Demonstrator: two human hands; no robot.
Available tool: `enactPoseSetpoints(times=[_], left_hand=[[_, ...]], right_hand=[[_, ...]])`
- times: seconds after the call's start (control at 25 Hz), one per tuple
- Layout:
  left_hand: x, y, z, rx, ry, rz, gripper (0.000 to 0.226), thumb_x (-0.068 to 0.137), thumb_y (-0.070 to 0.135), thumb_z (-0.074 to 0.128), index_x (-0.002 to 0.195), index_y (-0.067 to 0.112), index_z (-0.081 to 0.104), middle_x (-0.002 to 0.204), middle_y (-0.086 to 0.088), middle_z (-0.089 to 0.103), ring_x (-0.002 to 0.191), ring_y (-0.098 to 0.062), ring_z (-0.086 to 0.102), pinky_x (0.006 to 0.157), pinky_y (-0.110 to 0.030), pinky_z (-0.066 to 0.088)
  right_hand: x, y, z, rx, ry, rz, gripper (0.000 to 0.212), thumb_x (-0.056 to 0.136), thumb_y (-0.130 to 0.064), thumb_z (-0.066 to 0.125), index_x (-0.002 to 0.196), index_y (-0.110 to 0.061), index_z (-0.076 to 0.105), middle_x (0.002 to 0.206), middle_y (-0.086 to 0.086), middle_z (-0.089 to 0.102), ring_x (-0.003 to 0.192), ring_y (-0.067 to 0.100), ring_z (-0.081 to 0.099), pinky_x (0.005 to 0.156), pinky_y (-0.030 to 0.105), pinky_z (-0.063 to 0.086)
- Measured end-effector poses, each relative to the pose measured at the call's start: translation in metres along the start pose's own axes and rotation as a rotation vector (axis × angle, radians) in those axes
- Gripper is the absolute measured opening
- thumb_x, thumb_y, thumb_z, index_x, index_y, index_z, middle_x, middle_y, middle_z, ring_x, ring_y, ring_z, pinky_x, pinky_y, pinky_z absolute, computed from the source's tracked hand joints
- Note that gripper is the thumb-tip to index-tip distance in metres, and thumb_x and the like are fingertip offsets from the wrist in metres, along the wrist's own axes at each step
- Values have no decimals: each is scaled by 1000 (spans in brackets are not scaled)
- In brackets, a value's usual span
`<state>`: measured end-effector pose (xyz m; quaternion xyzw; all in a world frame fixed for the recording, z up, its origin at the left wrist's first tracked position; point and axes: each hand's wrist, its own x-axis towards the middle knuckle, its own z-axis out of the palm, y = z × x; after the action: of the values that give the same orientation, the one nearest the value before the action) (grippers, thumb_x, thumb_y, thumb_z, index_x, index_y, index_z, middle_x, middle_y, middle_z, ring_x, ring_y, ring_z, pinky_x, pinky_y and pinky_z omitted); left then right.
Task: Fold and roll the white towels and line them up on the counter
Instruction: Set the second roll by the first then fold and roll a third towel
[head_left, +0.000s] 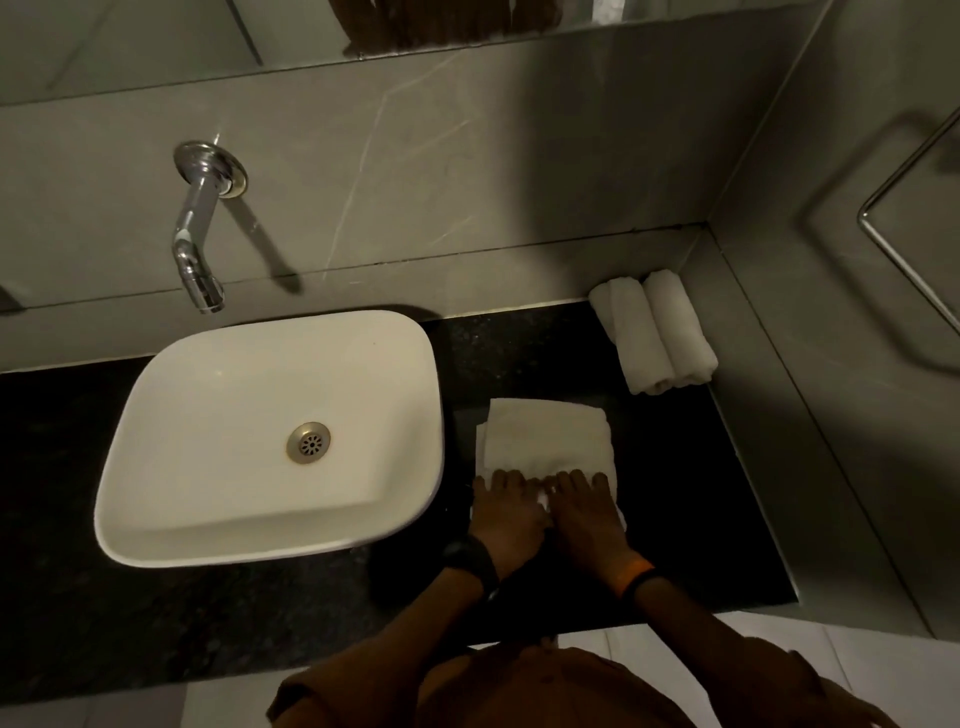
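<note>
A folded white towel (545, 436) lies flat on the black counter (675, 493), just right of the basin. My left hand (506, 512) and my right hand (587, 512) press side by side on its near end, fingers curled over the fabric, which bunches under them. The near edge of the towel is hidden beneath both hands. Three rolled white towels (657, 338) lie side by side in the far right corner of the counter, against the wall.
A white vessel basin (156, 493) takes up the counter's middle, with a chrome wall spout (195, 244) above it. A grey tiled side wall (831, 415) bounds the counter on the right, carrying a metal rail (893, 249).
</note>
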<state>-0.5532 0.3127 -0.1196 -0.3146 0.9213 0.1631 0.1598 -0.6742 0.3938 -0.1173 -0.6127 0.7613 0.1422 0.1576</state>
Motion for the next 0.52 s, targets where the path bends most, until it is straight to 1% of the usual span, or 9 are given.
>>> enactPoseSetpoints(times=[0.04,0.12,0.2,0.24,0.28,0.32,0.36,0.44,0.52], left_hand=[[-10,5,5,72,29,29,58,82,40,58,133,13,49,128,-13,57,121,-36,50,103,-62,35],[-17,8,12,154,182,138,69,80,43,63,138,9,47,129,-13,58,122,-34,52,103,-66,38],[-8,5,10,146,222,145,69,79,43,67,136,7,50,122,-12,64,116,-31,59,103,-64,40],[-3,3,7,113,212,132,65,81,42,67,133,7,52,119,-12,66,113,-31,60,104,-62,40],[4,0,4,74,195,117,60,82,41,63,131,8,54,118,-13,65,111,-33,59,105,-59,39],[10,-2,1,30,160,96,54,82,39,60,127,9,54,119,-13,63,111,-34,56,105,-53,39],[14,-3,-4,-6,123,79,49,81,36,58,122,10,55,118,-13,61,110,-34,54,102,-48,38],[21,-6,-12,-83,54,40,43,77,32,58,115,11,55,116,-11,61,110,-33,53,96,-43,36],[19,-4,-10,-84,55,-11,48,78,36,58,119,12,55,117,-10,61,111,-32,53,99,-46,36]], right_hand=[[9,4,-7,66,-30,-33,54,84,-44,52,130,-18,49,122,7,60,111,31,53,97,51,35],[21,14,-20,208,-95,-75,44,87,-45,45,124,-20,51,122,6,62,112,30,55,98,48,31],[27,23,-28,339,-200,-46,46,86,-46,52,125,-22,52,126,6,62,117,28,54,102,46,30],[25,24,-27,341,-219,-18,55,83,-45,58,132,-22,47,131,6,57,121,28,51,104,47,29],[20,22,-21,277,-184,9,67,79,-43,63,138,-21,40,135,7,52,124,29,47,107,51,27],[12,16,-12,173,-102,27,78,74,-43,67,142,-19,35,136,10,49,124,32,45,109,56,26],[2,8,-5,71,-28,32,86,70,-45,71,142,-15,37,134,13,52,123,36,48,109,62,27],[-6,-5,4,-43,86,25,90,66,-51,74,139,-9,44,124,18,59,115,39,55,107,67,30],[4,-6,3,-6,40,37,81,79,-50,64,143,-9,36,129,17,54,119,38,49,110,63,25]])
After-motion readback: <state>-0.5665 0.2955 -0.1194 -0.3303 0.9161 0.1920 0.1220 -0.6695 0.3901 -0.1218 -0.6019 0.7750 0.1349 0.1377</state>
